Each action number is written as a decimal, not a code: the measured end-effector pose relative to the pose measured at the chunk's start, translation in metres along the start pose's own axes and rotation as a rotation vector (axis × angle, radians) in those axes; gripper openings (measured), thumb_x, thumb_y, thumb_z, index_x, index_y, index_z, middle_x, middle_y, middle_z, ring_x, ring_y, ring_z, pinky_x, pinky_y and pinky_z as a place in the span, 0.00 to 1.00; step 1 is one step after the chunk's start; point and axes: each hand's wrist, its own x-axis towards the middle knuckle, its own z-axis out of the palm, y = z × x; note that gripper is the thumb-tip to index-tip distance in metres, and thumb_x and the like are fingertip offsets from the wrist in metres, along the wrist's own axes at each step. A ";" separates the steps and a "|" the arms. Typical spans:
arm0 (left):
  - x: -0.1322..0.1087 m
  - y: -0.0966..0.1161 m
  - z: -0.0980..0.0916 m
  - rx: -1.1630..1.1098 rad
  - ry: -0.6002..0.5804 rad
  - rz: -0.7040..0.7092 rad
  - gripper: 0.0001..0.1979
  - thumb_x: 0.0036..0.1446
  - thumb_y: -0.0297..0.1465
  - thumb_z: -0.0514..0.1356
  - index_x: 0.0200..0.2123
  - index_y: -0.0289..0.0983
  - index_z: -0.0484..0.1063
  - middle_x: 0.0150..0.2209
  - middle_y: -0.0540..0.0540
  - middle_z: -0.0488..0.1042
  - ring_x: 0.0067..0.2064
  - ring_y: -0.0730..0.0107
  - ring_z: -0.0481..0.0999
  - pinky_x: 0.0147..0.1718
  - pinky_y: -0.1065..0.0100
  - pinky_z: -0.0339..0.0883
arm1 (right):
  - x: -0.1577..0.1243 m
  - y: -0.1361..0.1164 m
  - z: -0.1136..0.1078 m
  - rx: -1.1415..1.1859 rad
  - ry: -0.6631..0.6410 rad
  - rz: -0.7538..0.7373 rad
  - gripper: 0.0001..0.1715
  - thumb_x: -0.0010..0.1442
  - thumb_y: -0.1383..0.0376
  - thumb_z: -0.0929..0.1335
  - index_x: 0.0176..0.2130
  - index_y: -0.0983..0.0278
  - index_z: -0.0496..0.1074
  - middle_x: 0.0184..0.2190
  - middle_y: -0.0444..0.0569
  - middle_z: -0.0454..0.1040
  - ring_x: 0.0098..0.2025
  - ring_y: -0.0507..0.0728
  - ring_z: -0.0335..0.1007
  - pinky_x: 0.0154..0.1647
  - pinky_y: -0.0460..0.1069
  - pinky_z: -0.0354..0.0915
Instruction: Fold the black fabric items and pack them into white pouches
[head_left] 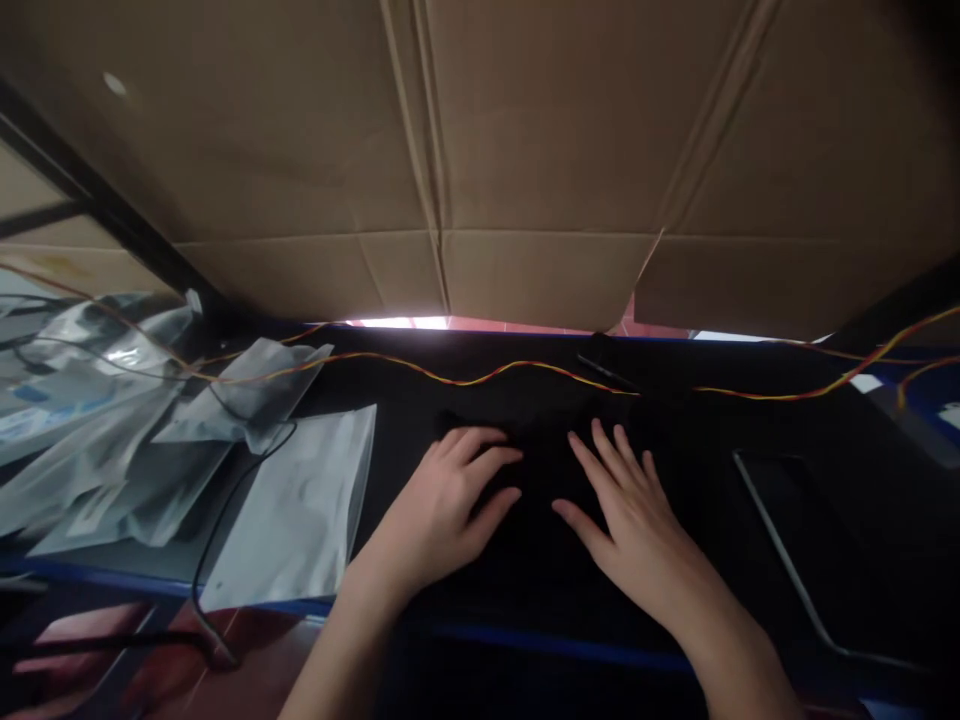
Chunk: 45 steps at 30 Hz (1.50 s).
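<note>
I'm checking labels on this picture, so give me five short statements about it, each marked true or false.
1. Plastic bags lie to the left of the left hand. True.
2. The two hands are clasped together. False: the right hand is apart from the left.
3. A red-and-yellow wire runs beyond the hands. True.
4. The flat dark slab lies among the bags. False: the flat dark slab is to the right of the right hand.
5. Brown cardboard stands beyond the dark surface. True.

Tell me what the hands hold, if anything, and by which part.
The right hand is spread, nothing visibly held; the left hand is half-curled; in darkness, any hold cannot be told.
</note>
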 end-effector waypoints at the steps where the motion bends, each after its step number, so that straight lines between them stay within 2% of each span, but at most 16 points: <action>1: 0.000 -0.004 0.008 0.044 0.007 -0.015 0.22 0.76 0.36 0.61 0.69 0.42 0.71 0.73 0.37 0.69 0.76 0.44 0.65 0.73 0.39 0.60 | -0.005 0.003 0.004 -0.015 -0.039 0.004 0.42 0.79 0.44 0.61 0.80 0.59 0.52 0.82 0.58 0.48 0.82 0.76 0.42 0.75 0.79 0.55; 4: -0.007 -0.015 0.026 0.222 -0.030 -0.005 0.38 0.73 0.50 0.62 0.79 0.44 0.57 0.82 0.36 0.50 0.82 0.37 0.46 0.75 0.32 0.49 | -0.011 0.011 0.006 -0.037 -0.087 0.005 0.46 0.78 0.41 0.60 0.82 0.57 0.47 0.82 0.55 0.44 0.83 0.73 0.39 0.77 0.78 0.53; 7: -0.015 -0.024 0.031 0.321 -0.052 -0.003 0.45 0.72 0.59 0.58 0.81 0.46 0.49 0.83 0.37 0.43 0.82 0.39 0.43 0.76 0.32 0.48 | -0.011 0.017 0.003 -0.067 -0.092 0.015 0.46 0.78 0.40 0.60 0.82 0.56 0.48 0.82 0.53 0.46 0.82 0.73 0.42 0.76 0.76 0.57; 12: -0.019 -0.023 0.020 0.372 -0.069 -0.016 0.51 0.69 0.63 0.57 0.82 0.43 0.45 0.82 0.34 0.44 0.82 0.38 0.44 0.75 0.32 0.52 | -0.002 0.025 -0.011 -0.176 -0.013 0.105 0.38 0.82 0.47 0.53 0.77 0.63 0.62 0.79 0.56 0.57 0.78 0.73 0.57 0.66 0.72 0.71; 16: -0.010 -0.008 0.010 0.403 -0.050 -0.027 0.45 0.73 0.59 0.57 0.81 0.44 0.49 0.81 0.38 0.50 0.82 0.38 0.43 0.75 0.30 0.51 | 0.011 0.017 -0.021 -0.201 0.041 0.014 0.35 0.82 0.53 0.54 0.76 0.65 0.64 0.79 0.53 0.57 0.80 0.72 0.51 0.73 0.72 0.64; 19: 0.002 -0.001 0.011 0.391 -0.084 -0.047 0.40 0.75 0.56 0.55 0.81 0.46 0.52 0.82 0.40 0.49 0.82 0.40 0.43 0.76 0.33 0.50 | 0.017 0.009 -0.014 -0.197 -0.024 -0.026 0.36 0.81 0.51 0.57 0.78 0.63 0.60 0.80 0.51 0.54 0.81 0.73 0.46 0.76 0.75 0.57; 23: 0.019 -0.009 0.011 0.419 -0.172 -0.136 0.41 0.73 0.56 0.58 0.79 0.44 0.57 0.81 0.35 0.50 0.80 0.31 0.50 0.72 0.32 0.57 | 0.033 0.015 -0.012 -0.199 -0.148 0.053 0.35 0.79 0.52 0.59 0.75 0.65 0.65 0.75 0.54 0.64 0.75 0.73 0.63 0.68 0.71 0.70; 26: 0.036 -0.020 -0.001 0.433 -0.174 -0.114 0.35 0.76 0.56 0.53 0.77 0.46 0.63 0.78 0.35 0.61 0.77 0.33 0.62 0.67 0.36 0.67 | 0.059 0.026 -0.029 -0.182 -0.186 0.035 0.30 0.78 0.56 0.59 0.66 0.66 0.77 0.65 0.58 0.77 0.64 0.72 0.79 0.58 0.69 0.78; 27: 0.042 -0.023 -0.006 0.440 -0.168 -0.105 0.34 0.77 0.55 0.51 0.76 0.45 0.65 0.76 0.35 0.64 0.76 0.34 0.65 0.66 0.37 0.69 | 0.068 0.029 -0.035 -0.181 -0.176 0.022 0.30 0.78 0.57 0.58 0.64 0.65 0.79 0.64 0.58 0.79 0.63 0.72 0.79 0.60 0.70 0.76; 31: 0.061 -0.031 -0.006 0.459 -0.119 -0.039 0.33 0.78 0.52 0.52 0.75 0.40 0.66 0.76 0.32 0.64 0.78 0.35 0.60 0.69 0.38 0.64 | 0.079 0.031 -0.032 -0.164 -0.171 -0.042 0.30 0.78 0.57 0.59 0.70 0.64 0.73 0.70 0.55 0.73 0.73 0.71 0.67 0.70 0.70 0.68; 35: 0.059 -0.045 0.016 0.438 -0.082 0.009 0.37 0.78 0.52 0.52 0.80 0.39 0.54 0.81 0.32 0.52 0.82 0.37 0.46 0.74 0.35 0.52 | 0.053 0.028 -0.003 -0.140 -0.181 -0.024 0.37 0.79 0.50 0.59 0.78 0.61 0.61 0.79 0.53 0.56 0.80 0.73 0.53 0.74 0.73 0.61; 37: 0.055 -0.052 0.023 0.424 -0.087 0.018 0.39 0.78 0.54 0.50 0.81 0.39 0.50 0.81 0.32 0.49 0.82 0.39 0.44 0.75 0.35 0.49 | 0.042 0.029 0.002 -0.123 -0.148 -0.018 0.37 0.79 0.49 0.58 0.79 0.60 0.58 0.80 0.53 0.53 0.81 0.73 0.49 0.75 0.74 0.58; 39: 0.053 -0.057 0.024 0.417 -0.100 0.028 0.41 0.77 0.56 0.50 0.82 0.40 0.48 0.81 0.34 0.49 0.82 0.41 0.45 0.76 0.38 0.49 | 0.040 0.032 -0.003 -0.112 -0.098 -0.028 0.34 0.79 0.50 0.59 0.76 0.58 0.64 0.77 0.52 0.62 0.77 0.73 0.59 0.71 0.72 0.63; 41: 0.053 -0.057 0.021 0.423 -0.108 0.040 0.43 0.76 0.57 0.51 0.81 0.40 0.49 0.81 0.34 0.51 0.82 0.41 0.47 0.75 0.40 0.50 | 0.043 0.038 -0.013 -0.086 -0.018 -0.027 0.28 0.80 0.52 0.59 0.66 0.58 0.77 0.66 0.53 0.77 0.64 0.70 0.74 0.62 0.66 0.71; 43: 0.055 -0.053 0.014 0.436 -0.105 0.057 0.40 0.76 0.55 0.53 0.80 0.39 0.54 0.80 0.34 0.54 0.81 0.41 0.51 0.74 0.43 0.54 | 0.049 0.046 -0.019 -0.068 0.090 -0.013 0.25 0.80 0.55 0.60 0.57 0.59 0.82 0.55 0.53 0.83 0.51 0.65 0.78 0.55 0.62 0.73; 45: 0.058 -0.049 0.007 0.450 -0.085 0.069 0.32 0.78 0.47 0.54 0.77 0.39 0.61 0.78 0.36 0.62 0.78 0.45 0.60 0.72 0.47 0.59 | 0.053 0.055 -0.020 -0.083 0.184 -0.010 0.22 0.78 0.55 0.63 0.56 0.60 0.82 0.53 0.54 0.83 0.49 0.66 0.76 0.54 0.62 0.73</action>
